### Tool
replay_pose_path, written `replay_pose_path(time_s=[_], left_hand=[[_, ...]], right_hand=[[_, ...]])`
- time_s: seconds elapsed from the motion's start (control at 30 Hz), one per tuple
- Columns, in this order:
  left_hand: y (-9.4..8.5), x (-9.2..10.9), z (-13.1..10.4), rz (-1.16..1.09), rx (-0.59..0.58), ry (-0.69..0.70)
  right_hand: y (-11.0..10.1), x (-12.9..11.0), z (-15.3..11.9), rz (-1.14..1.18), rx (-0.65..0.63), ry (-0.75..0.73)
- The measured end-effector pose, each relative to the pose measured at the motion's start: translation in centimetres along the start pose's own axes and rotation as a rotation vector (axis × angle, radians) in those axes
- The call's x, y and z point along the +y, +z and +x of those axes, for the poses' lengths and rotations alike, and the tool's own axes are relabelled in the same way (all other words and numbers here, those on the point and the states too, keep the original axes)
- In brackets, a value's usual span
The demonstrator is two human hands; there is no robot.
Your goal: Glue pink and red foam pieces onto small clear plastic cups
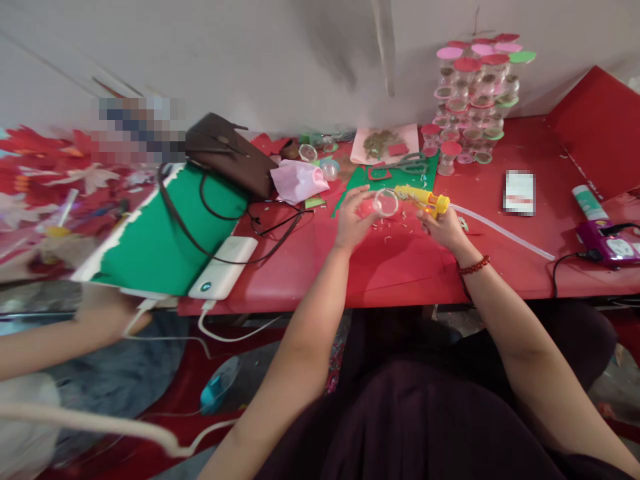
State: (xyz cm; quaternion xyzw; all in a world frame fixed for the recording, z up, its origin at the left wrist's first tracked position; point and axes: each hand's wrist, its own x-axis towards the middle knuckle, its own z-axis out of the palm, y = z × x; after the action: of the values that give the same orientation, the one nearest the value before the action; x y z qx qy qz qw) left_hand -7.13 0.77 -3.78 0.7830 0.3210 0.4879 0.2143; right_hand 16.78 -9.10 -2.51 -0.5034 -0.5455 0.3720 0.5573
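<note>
A: Hands?
B: Left hand (354, 221) curled round a clear cup (387, 203), mouth facing the camera. Right hand (444, 228) wrapped on a yellow glue gun (423, 196), clear glue stick (505, 230) trailing out its back.
A: Nozzle touching the cup?
B: Near the rim; contact, can't tell.
A: Where's that on the desk (520, 273)?
B: Both above it, between near and far edges, scraps underneath.
A: Further out?
B: Green sheet (357, 179) just beyond, scissors (413, 165) partly over it. Stacked cups with coloured discs (473, 100) by the far edge, right of the scissors.
A: Sides?
B: Purple socket box (607, 245) toward the right end. White power bank (225, 267) at the near-left corner, brown bag (233, 152) far left.
</note>
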Motion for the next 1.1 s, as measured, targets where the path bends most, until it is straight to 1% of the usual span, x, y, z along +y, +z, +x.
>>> replay_pose_path(time_s=[0.2,0.43,0.57,0.73,0.87,0.97,1.1], left_hand=[[0.0,0.1,0.1,-0.001,0.043,-0.018],[-0.2,0.5,0.1,-0.006,0.056,-0.033],[-0.2,0.4,0.0,-0.027,0.084,-0.014],[-0.2,0.2,0.0,-0.047,0.099,-0.011],[-0.3,0.2,0.1,-0.042,0.094,-0.038],[-0.3,0.1,0.2,-0.046,0.103,-0.049],[-0.3,-0.1,0.2,-0.067,0.117,-0.032]], right_hand=[[0.0,0.0,0.0,0.0,-0.018,0.011],[0.0,-0.5,-0.1,-0.017,-0.006,0.028],[0.0,-0.8,-0.3,-0.02,0.0,0.027],[-0.1,-1.1,-0.4,-0.044,-0.03,0.022],[-0.1,-1.2,-0.4,-0.022,0.001,0.027],[0.0,-1.3,-0.4,0.013,-0.016,0.016],[0.2,-1.4,-0.4,0.043,-0.007,0.035]])
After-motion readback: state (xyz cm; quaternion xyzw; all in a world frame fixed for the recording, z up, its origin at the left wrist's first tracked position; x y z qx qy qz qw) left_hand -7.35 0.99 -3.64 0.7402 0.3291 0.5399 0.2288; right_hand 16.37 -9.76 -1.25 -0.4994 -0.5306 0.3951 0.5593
